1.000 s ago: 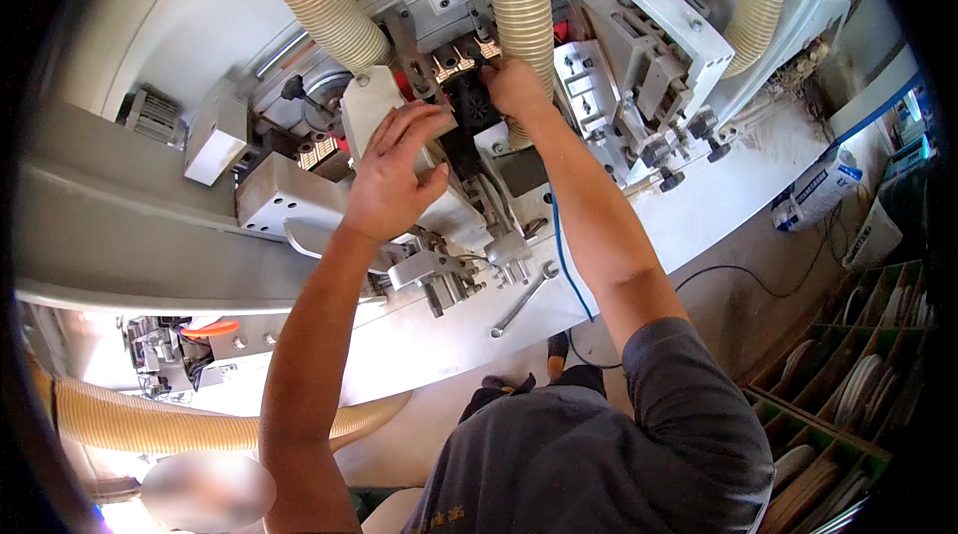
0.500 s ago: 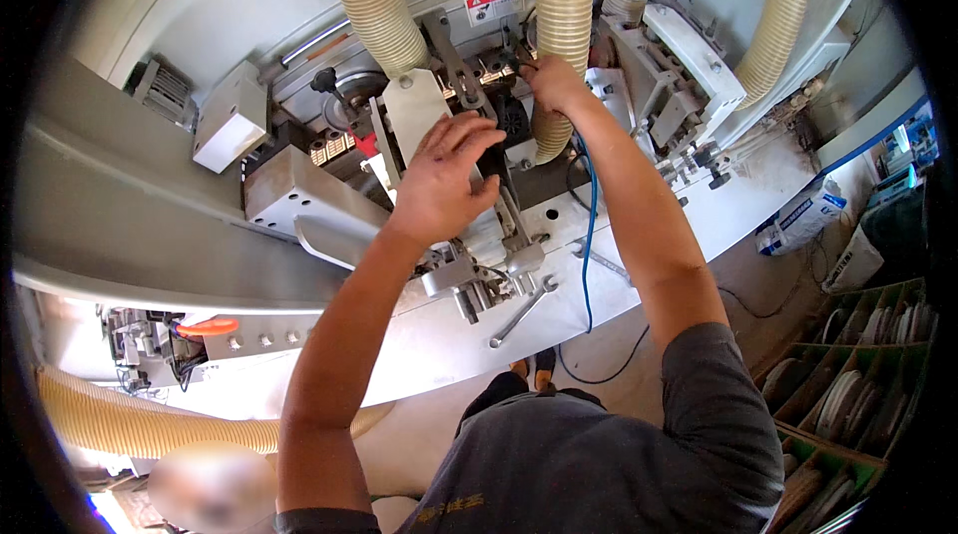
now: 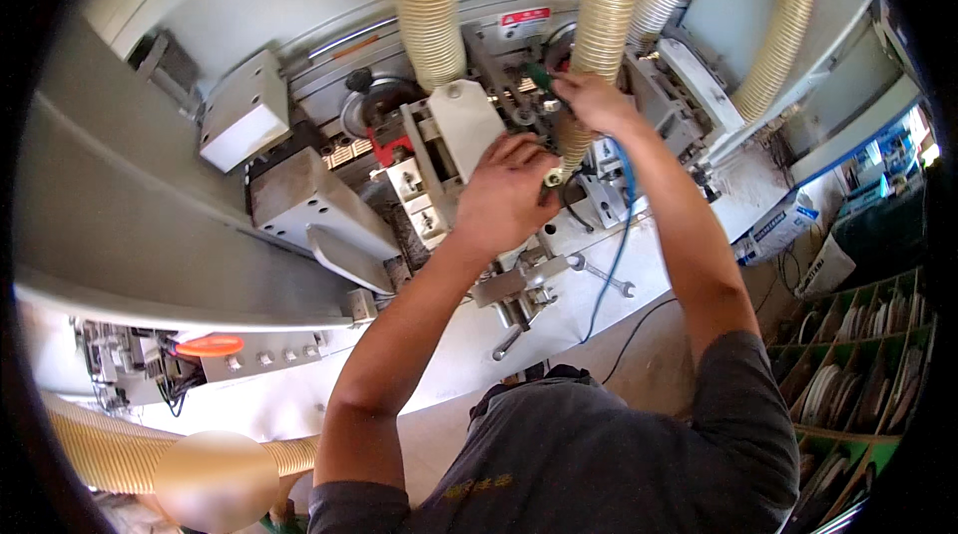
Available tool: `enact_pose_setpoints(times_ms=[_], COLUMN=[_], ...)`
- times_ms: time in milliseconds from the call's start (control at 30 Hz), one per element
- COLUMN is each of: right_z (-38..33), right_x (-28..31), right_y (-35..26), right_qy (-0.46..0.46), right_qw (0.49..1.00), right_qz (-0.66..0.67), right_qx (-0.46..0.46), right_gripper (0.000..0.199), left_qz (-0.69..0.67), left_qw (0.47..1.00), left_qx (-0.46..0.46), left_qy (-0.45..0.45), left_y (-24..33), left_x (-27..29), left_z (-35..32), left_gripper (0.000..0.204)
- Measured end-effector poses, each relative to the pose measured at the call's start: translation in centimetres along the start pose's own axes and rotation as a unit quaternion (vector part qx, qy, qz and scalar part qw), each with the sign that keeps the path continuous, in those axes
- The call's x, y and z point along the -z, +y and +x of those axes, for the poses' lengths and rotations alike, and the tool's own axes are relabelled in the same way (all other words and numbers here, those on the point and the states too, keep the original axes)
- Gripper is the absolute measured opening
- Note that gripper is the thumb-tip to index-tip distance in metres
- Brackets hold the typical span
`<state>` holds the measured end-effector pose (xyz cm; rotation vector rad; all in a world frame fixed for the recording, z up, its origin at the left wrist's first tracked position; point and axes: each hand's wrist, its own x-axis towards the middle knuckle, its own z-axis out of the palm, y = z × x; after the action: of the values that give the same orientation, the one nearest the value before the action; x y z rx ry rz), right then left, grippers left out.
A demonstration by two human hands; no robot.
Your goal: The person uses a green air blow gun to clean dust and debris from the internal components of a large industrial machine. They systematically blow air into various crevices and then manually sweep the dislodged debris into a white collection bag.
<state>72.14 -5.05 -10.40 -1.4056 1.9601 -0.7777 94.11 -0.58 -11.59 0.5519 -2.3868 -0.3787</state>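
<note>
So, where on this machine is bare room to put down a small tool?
The white ledge is bare left of the wrench and right of the orange handle. Around both hands, between the hoses, it is crowded.

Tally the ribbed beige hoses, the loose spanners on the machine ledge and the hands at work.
Ribbed beige hoses: 5, four from above, e.g., one at lower left
Spanners: 2
Hands: 2, left hand, right hand
Total: 9
</note>
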Motion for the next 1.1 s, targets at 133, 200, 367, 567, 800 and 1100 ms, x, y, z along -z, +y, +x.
enact_pose_setpoints(times_ms=[133, 200, 367, 567, 800, 1100], right_z=[-11.1, -15.4, -22.4, -21.1, -17.7, 1.9], right_x=[5.5, 8.7, 13.3, 15.7, 19.4, 21.5], right_y=[-7.9, -11.2, -14.4, -11.7, -5.4, 6.7], right_qy=[-0.038, -0.206, -0.354, 0.003, 0.053, 0.040], right_qw=[0.991, 0.957, 0.843, 0.917, 0.895, 0.871], right_qz=[-0.016, -0.116, -0.198, -0.350, -0.401, -0.424], right_qx=[0.128, 0.168, 0.352, 0.193, 0.188, 0.246], right_gripper=[0.037, 0.037, 0.039, 0.035, 0.030, 0.028], left_qz=[0.003, -0.012, 0.014, -0.001, 0.039, 0.272], left_qw=[1.000, 1.000, 1.000, 0.999, 0.999, 0.952], left_qx=[-0.002, -0.003, 0.020, 0.033, 0.032, 0.141], left_qy=[0.005, 0.018, 0.014, 0.014, 0.005, -0.022], left_y=[-0.7, -1.1, -1.5, -0.3, 1.0, 3.6], left_x=[0.0, 0.9, 0.3, 0.5, 0.5, -1.9], left_z=[-0.8, -1.4, -1.5, -0.8, 0.0, 1.6], left_gripper=[0.033, 0.033, 0.032, 0.038, 0.047, 0.061])
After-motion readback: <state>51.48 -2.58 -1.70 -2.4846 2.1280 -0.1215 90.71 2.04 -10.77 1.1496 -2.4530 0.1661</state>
